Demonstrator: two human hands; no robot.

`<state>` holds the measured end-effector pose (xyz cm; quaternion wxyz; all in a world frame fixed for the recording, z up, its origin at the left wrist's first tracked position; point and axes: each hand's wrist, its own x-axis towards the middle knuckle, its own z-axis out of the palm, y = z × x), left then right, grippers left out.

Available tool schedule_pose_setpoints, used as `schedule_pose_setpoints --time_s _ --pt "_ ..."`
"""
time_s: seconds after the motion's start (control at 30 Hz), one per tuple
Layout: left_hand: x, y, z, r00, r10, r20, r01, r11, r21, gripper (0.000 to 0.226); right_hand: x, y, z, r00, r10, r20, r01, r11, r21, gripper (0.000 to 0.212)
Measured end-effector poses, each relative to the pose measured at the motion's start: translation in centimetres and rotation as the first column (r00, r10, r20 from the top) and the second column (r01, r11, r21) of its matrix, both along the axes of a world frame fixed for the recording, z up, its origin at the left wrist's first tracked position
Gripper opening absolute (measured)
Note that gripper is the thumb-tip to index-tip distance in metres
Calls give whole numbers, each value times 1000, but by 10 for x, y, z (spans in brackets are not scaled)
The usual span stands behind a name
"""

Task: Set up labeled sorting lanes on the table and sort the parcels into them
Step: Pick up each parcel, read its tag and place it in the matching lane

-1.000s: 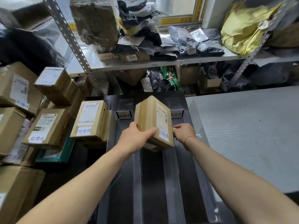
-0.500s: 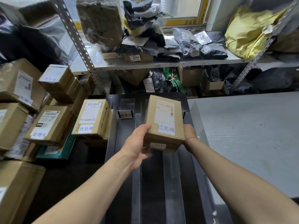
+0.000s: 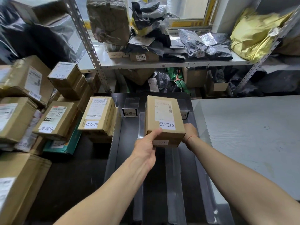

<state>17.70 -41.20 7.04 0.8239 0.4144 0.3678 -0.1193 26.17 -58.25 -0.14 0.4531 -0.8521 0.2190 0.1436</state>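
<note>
I am looking down at a cardboard parcel [image 3: 164, 117] that both hands are holding over the dark table [image 3: 125, 143], above the clear lane dividers [image 3: 172, 174] running toward me. My left hand [image 3: 146, 150] is gripping the parcel's near left corner, thumb lying up along the top edge and fingers curled underneath. My right hand [image 3: 190, 133] is clasping the near right side, mostly hidden behind the box, a red string around its wrist. The parcel is showing its top face to me, with a shipping label and a white sticker reading 已完成. Behind it, at the far end of the lanes, a small sign [image 3: 130, 113] reading 处理中 is standing upright; a second sign [image 3: 184, 114] is peeking out just right of the parcel, its text mostly covered. To the left, more boxes are sitting stacked, one [image 3: 97, 116] marked 待处理 just beside the lanes and another [image 3: 56, 119] marked 处理中 further left. A metal shelf [image 3: 162, 64] crammed with bags is filling the background.
</note>
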Motion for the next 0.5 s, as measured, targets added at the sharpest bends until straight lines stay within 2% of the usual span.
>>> schedule_pose_setpoints --time_s 0.17,0.27,0.5 --pt "-16 -9 -1 988 153 -5 -152 978 -141 45 1 -8 -7 999 50 4 -50 999 6 35" --pt "-18 -13 -5 980 199 -25 -200 961 -190 51 0 -11 -10 998 68 12 -68 997 24 16" --pt "-19 -12 -9 967 232 -101 -250 939 -237 53 0 -10 -16 997 66 30 -67 998 19 23"
